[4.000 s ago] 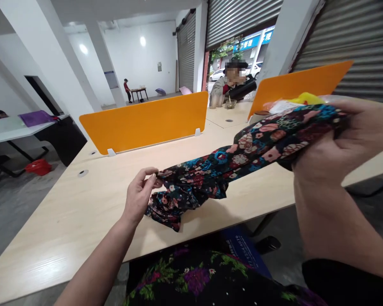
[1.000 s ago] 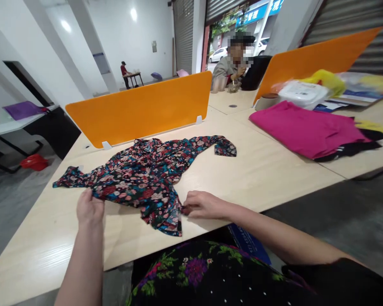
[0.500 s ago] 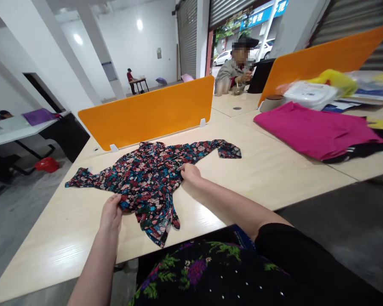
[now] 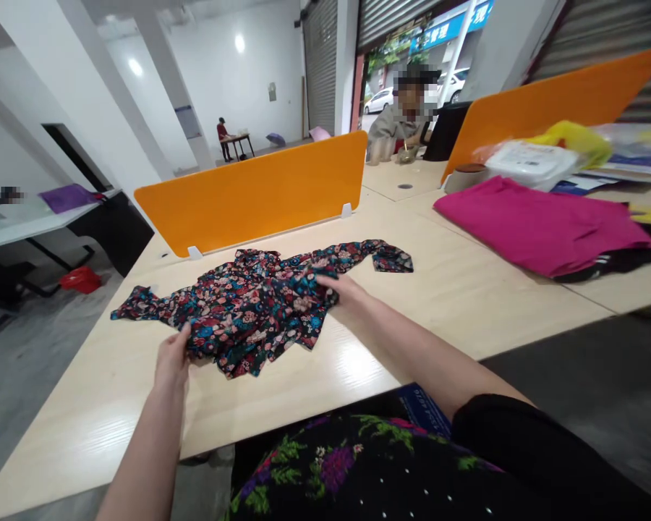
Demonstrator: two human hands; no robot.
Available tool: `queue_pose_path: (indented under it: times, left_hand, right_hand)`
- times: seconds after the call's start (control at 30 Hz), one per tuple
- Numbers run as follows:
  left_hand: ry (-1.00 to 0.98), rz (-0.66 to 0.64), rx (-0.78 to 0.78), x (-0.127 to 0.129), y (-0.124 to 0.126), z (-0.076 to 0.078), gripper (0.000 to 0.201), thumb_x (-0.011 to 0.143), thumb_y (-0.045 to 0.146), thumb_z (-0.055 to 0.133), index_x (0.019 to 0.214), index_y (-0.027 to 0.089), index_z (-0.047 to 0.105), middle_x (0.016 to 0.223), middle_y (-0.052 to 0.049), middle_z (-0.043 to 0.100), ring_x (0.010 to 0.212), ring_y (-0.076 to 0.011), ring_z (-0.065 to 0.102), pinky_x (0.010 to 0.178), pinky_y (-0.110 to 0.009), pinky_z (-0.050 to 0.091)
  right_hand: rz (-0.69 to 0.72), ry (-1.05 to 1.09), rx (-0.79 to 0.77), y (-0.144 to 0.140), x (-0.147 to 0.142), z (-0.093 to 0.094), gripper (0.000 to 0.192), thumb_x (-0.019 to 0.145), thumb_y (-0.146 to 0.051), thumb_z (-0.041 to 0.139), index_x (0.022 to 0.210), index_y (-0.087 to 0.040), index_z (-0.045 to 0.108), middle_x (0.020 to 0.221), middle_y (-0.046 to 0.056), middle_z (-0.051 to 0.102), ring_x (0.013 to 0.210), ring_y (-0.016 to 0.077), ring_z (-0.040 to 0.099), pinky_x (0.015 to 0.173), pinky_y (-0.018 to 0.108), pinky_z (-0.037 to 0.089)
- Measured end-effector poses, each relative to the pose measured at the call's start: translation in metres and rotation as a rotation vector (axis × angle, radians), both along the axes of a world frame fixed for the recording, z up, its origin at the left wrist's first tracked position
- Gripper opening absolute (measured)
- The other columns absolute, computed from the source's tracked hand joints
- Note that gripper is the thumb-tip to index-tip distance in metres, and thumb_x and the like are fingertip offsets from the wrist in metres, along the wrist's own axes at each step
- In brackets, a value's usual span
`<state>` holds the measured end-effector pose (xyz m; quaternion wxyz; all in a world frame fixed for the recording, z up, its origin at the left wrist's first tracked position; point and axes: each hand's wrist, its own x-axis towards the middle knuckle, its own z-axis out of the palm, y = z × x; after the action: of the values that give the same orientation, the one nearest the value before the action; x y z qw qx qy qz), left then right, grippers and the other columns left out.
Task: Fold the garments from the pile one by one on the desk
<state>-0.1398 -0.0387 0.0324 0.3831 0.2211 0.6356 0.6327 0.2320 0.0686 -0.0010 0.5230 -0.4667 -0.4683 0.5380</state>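
A dark floral blouse (image 4: 249, 304) lies spread and rumpled on the light wooden table (image 4: 439, 289), one sleeve stretched left, the other toward the right. My left hand (image 4: 172, 356) grips its near left edge. My right hand (image 4: 343, 289) holds a fold of the fabric near the middle, lifted slightly and turned over toward the left.
An orange divider (image 4: 254, 192) stands behind the blouse. A magenta garment (image 4: 537, 224) lies at the right with black and yellow cloth, a white packet (image 4: 526, 163) and papers behind it. A person (image 4: 401, 116) sits at the far side; another stands far back.
Four seconds ago I held the blouse bunched in the air; it then lay spread flat. Since half a second ago, my right hand has lifted the lower hem up over the middle.
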Motion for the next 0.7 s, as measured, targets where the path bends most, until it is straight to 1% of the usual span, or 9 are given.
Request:
queue_pose_path:
  times: [0.07,0.17,0.23,0.3,0.4,0.47,0.53,0.6,0.7]
  left_hand:
    - [0.046,-0.104,-0.035,0.013,-0.008,-0.011,0.024,0.062,0.019,0.076,0.076,0.013,0.057,0.069,-0.003,0.065,0.057,-0.0130,0.059,0.053,-0.024,0.049]
    - [0.122,-0.201,-0.007,0.024,-0.016,-0.016,0.040,0.053,0.018,0.082,0.083,0.016,0.057,0.079,-0.003,0.067,0.069,-0.0162,0.063,0.060,-0.026,0.051]
    - [0.166,-0.206,0.058,0.026,-0.018,-0.009,0.041,0.052,0.024,0.083,0.082,0.017,0.056,0.077,-0.001,0.065,0.075,-0.0179,0.064,0.064,-0.027,0.052]
    - [0.193,-0.161,0.202,0.023,-0.021,0.003,0.038,0.056,0.030,0.080,0.083,0.019,0.055,0.074,0.001,0.063,0.075,-0.0171,0.063,0.066,-0.026,0.052]
    - [0.185,-0.059,0.348,0.015,-0.033,0.024,0.034,0.062,0.030,0.073,0.088,0.021,0.054,0.069,0.005,0.062,0.062,-0.0122,0.060,0.059,-0.024,0.050]
    - [0.147,-0.062,0.256,0.009,-0.043,0.033,0.030,0.061,0.027,0.071,0.086,0.020,0.055,0.063,0.005,0.061,0.053,-0.0108,0.056,0.052,-0.022,0.048]
    - [0.108,-0.116,0.074,0.005,-0.051,0.034,0.025,0.059,0.024,0.071,0.078,0.018,0.056,0.057,0.005,0.059,0.048,-0.0106,0.054,0.046,-0.021,0.045]
    - [0.100,-0.170,-0.077,0.004,-0.057,0.027,0.024,0.056,0.023,0.072,0.071,0.016,0.055,0.052,0.004,0.057,0.045,-0.0095,0.051,0.043,-0.018,0.042]
    - [0.110,-0.232,-0.150,0.007,-0.063,0.014,0.033,0.049,0.022,0.078,0.071,0.015,0.055,0.053,0.003,0.058,0.046,-0.0094,0.053,0.044,-0.017,0.042]
  right_hand:
    - [0.103,0.010,-0.061,-0.011,-0.008,-0.014,0.042,0.051,-0.034,0.080,0.086,-0.017,0.065,0.087,0.006,0.072,0.085,0.0247,0.066,0.079,0.039,0.053]
    - [0.101,-0.006,-0.093,-0.020,-0.014,-0.015,0.029,0.052,-0.025,0.078,0.076,-0.016,0.065,0.079,0.005,0.072,0.081,0.0243,0.066,0.081,0.040,0.052]
    - [0.037,0.034,-0.057,-0.024,-0.014,-0.001,0.020,0.059,-0.025,0.074,0.074,-0.017,0.064,0.076,0.004,0.071,0.080,0.0220,0.066,0.083,0.038,0.051]
    - [-0.031,0.143,0.008,-0.029,-0.009,0.018,0.019,0.065,-0.029,0.071,0.080,-0.019,0.064,0.079,0.002,0.071,0.080,0.0201,0.066,0.083,0.036,0.052]
    - [-0.065,0.272,0.071,-0.040,0.010,0.042,0.024,0.069,-0.034,0.071,0.087,-0.022,0.062,0.082,0.001,0.071,0.080,0.0200,0.067,0.078,0.036,0.055]
    - [-0.054,0.282,0.065,-0.047,0.024,0.048,0.024,0.070,-0.035,0.072,0.088,-0.022,0.062,0.082,0.003,0.072,0.080,0.0210,0.068,0.076,0.036,0.056]
    - [-0.027,0.254,-0.008,-0.054,0.035,0.044,0.021,0.071,-0.034,0.072,0.085,-0.021,0.063,0.081,0.004,0.072,0.080,0.0222,0.068,0.078,0.038,0.056]
    - [0.044,0.193,-0.133,-0.062,0.039,0.032,0.019,0.071,-0.034,0.072,0.082,-0.020,0.063,0.079,0.006,0.073,0.080,0.0236,0.069,0.082,0.040,0.055]
    - [0.229,0.064,-0.215,-0.077,0.040,0.012,0.028,0.067,-0.035,0.076,0.086,-0.019,0.065,0.089,0.008,0.073,0.088,0.0252,0.068,0.090,0.041,0.052]
